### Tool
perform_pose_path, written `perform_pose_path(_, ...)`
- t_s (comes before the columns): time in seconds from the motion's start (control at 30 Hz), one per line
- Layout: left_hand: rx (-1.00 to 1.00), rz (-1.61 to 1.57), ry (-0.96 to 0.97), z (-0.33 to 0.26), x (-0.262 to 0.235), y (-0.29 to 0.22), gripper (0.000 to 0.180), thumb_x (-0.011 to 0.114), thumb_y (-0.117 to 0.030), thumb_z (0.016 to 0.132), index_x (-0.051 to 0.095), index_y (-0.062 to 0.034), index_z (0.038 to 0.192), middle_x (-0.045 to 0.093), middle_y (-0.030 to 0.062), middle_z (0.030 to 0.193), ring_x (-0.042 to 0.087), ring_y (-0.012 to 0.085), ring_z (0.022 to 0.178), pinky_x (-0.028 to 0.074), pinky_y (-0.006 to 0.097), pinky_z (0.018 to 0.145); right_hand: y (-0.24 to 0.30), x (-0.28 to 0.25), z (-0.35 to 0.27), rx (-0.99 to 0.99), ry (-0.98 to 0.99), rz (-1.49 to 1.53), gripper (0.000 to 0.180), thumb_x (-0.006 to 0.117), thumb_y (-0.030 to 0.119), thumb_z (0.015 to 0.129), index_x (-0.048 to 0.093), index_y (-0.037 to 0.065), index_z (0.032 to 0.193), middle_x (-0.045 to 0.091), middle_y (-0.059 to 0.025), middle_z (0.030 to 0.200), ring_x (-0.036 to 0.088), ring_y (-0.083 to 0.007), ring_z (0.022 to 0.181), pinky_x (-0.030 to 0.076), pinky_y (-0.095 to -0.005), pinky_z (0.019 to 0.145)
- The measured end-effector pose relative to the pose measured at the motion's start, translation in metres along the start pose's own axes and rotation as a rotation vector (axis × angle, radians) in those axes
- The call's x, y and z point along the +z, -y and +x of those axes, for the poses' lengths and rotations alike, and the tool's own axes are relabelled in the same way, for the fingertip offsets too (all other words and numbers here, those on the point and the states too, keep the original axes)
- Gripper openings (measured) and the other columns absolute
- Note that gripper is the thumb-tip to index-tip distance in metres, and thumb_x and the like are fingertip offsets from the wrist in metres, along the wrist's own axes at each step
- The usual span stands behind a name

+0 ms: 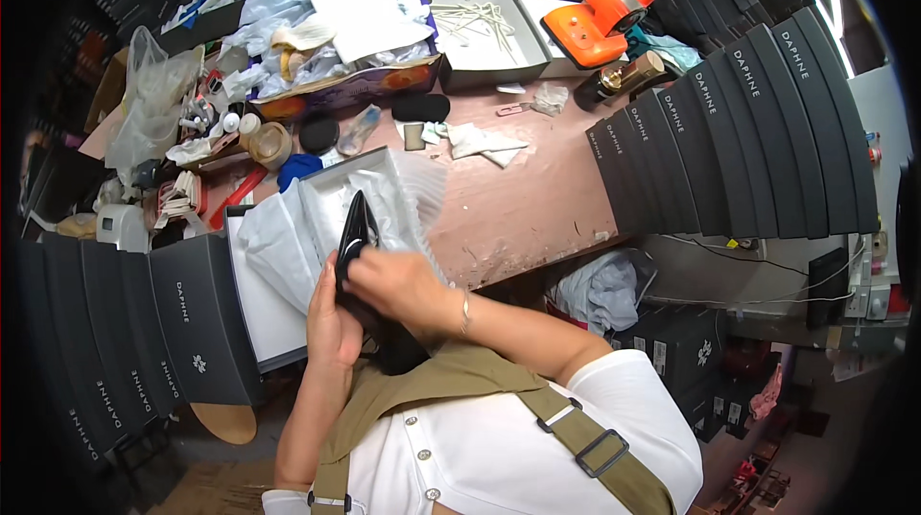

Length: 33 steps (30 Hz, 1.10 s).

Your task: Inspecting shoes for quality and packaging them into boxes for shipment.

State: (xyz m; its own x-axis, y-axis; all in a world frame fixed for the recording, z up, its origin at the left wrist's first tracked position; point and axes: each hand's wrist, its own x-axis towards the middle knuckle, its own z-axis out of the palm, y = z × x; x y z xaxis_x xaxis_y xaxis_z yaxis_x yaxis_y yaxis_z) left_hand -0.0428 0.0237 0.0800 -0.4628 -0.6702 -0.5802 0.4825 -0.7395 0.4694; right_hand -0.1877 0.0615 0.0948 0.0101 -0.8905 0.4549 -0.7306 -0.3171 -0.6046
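Observation:
A glossy black pointed-toe shoe (358, 223) is held upright in front of my chest, its toe pointing away from me. My left hand (334, 321) is wrapped round the shoe's left side, supporting it. Across the shoe's upper lies my right hand (398, 287), its fingers curled in and pressed against the shoe. Whatever sits in those fingers, if anything, is hidden. Just beyond the shoe is an open shoe box (305, 197) lined with white tissue paper (278, 232). Translucent wrapping (422, 191) spills over the box's right side.
Dark shoe boxes stand in rows at the right (729, 146) and left (192, 304). Behind are a paper-filled carton (355, 81), a tray of white sticks (532, 64), an orange device (590, 26) and a dark bottle (597, 88). Cloth scraps (484, 143) lie on the pink table (518, 203).

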Motion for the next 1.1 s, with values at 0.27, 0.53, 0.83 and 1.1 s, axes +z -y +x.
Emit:
perform_pose_path(0.27,0.08,0.065,0.025,-0.006,0.01,0.0,0.039,0.054,-0.021,0.098,0.051,0.0,0.13,0.055,0.0075,0.128,0.05,0.0146,0.117,0.036,0.029,0.104,-0.065,-0.028,0.044,0.326,-0.331,0.066,0.012,0.065,0.01,0.086,0.06,-0.001,0.087,0.06,-0.0127,0.077,0.059,-0.0237,0.069,0.046,-0.0319,0.063)
perform_pose_path(0.53,0.107,0.054,0.0,-0.009,0.007,-0.001,0.041,0.049,-0.027,0.1,0.047,-0.0017,0.132,0.056,0.0086,0.125,0.053,0.0166,0.115,0.042,0.033,0.101,-0.018,-0.024,0.015,0.246,-0.156,0.269,0.019,0.067,0.01,0.084,0.061,-0.001,0.099,0.06,-0.013,0.086,0.058,-0.0237,0.076,0.047,-0.0309,0.069)
perform_pose_path(0.83,0.071,0.075,0.027,-0.01,-0.001,0.003,0.04,0.046,-0.029,0.101,0.049,-0.0036,0.132,0.053,0.0073,0.13,0.051,0.0167,0.117,0.04,0.033,0.101,0.018,-0.025,-0.012,-0.033,0.208,0.07,0.019,0.07,0.01,0.077,0.064,0.01,0.095,0.055,-0.0075,0.08,0.06,-0.0271,0.07,0.049,-0.0358,0.058)
perform_pose_path(1.1,0.424,0.674,0.211,-0.018,0.009,0.012,0.073,0.072,-0.021,0.085,0.031,0.0009,0.142,0.047,0.0112,0.131,0.045,0.0146,0.119,0.035,0.029,0.103,-0.103,-0.033,0.023,0.277,-0.296,0.059,0.018,0.065,0.015,0.085,0.064,0.0,0.094,0.061,-0.0154,0.084,0.059,-0.0306,0.07,0.047,-0.0356,0.065)
